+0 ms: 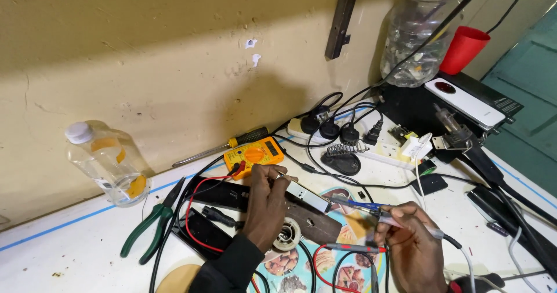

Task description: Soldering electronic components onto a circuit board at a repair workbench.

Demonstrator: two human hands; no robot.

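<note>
Two hands work over the counter (87,241) — left hand (266,203) pinching a small silver module (307,197), right hand (406,238) gripping a soldering iron (362,207).

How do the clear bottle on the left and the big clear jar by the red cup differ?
The clear bottle is smaller, leans tilted by the wall, wears a white cap and holds little besides its orange label. The clear jar is larger, stands upright with a cable running into its top, and holds small bits at the bottom. Both are transparent plastic, away from the left hand.
</note>
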